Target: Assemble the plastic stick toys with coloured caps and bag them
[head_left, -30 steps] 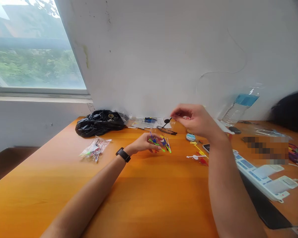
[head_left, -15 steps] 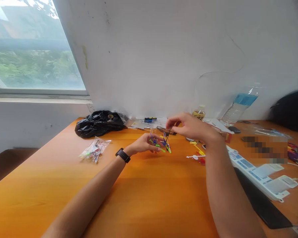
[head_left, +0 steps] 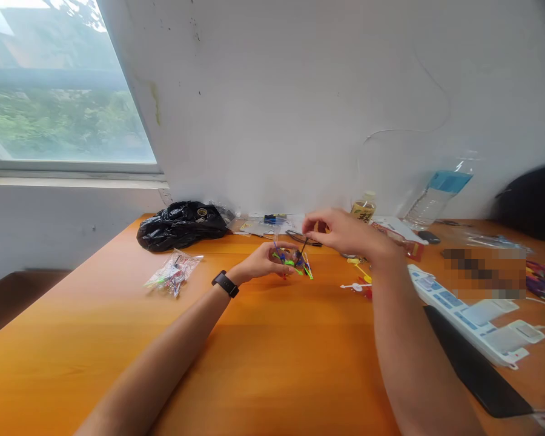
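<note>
My left hand [head_left: 258,261], with a black watch on its wrist, closes around a small assembly of green and blue plastic parts [head_left: 292,263] above the table. My right hand [head_left: 343,233] is pinched on a thin dark rod [head_left: 304,244]. The rod slants downward, its lower end at the assembly; whether it touches is too small to tell. Right of the assembly lie a white arrow-ended part [head_left: 355,286] and a yellow part [head_left: 360,269], with red bits partly hidden behind my right forearm.
A black plastic bag [head_left: 181,227] and a clear bag of small coloured parts [head_left: 174,271] lie on the left. On the right are a white power strip [head_left: 454,307], a black flat object [head_left: 479,369], a small bottle [head_left: 364,207] and a large clear bottle [head_left: 438,194].
The dark rod's lower end has shifted slightly left, and the assembly has turned a little in my left hand. My right hand has barely moved.
</note>
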A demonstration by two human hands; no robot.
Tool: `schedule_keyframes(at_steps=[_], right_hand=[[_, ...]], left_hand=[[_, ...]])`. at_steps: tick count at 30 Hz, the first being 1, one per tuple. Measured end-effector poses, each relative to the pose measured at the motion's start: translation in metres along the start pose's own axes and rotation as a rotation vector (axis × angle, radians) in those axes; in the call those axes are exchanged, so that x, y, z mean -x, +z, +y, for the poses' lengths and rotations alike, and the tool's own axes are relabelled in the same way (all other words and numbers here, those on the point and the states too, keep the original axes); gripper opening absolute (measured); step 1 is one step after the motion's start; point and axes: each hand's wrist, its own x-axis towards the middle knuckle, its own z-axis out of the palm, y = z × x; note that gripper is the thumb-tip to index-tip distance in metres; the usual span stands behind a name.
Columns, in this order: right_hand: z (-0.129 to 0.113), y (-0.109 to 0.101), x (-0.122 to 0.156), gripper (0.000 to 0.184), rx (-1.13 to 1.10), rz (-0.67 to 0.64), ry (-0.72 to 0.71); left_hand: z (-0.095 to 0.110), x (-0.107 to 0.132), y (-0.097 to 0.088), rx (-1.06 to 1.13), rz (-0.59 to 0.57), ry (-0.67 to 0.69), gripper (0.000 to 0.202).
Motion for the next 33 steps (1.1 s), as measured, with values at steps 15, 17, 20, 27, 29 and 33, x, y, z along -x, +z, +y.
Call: schedule_keyframes(at_steps=[15,17,20,27,29,33], right_hand=[[-0.015,-0.002,0.0,0.021,-0.13,0.157,-0.054],[0.011,-0.011,0.005,0.022,-0.071,0.156,0.05],[0.066,-0.019,0.015,0.02,0.012,-0.058,0.231],[0.137,0.016,0.024,0.042,-0.12,-0.771,0.568],[0.138,0.032,0.021,0.043,-0.167,-0.82,0.53],[0.141,0.05,0.013,0.037,-0.124,-0.85,0.647]], left_hand=[[0.007,0.002,0.003,0.04,0.024,-0.049,0.063],[0.006,0.001,0.001,0.034,0.062,-0.039,0.063],[0.003,0.0,0.0,0.033,0.109,-0.046,0.062],[0.002,0.001,0.003,0.004,0.115,-0.078,0.059],[0.003,0.002,0.004,-0.003,0.104,-0.091,0.059],[0.005,0.003,0.004,-0.015,0.11,-0.116,0.06]])
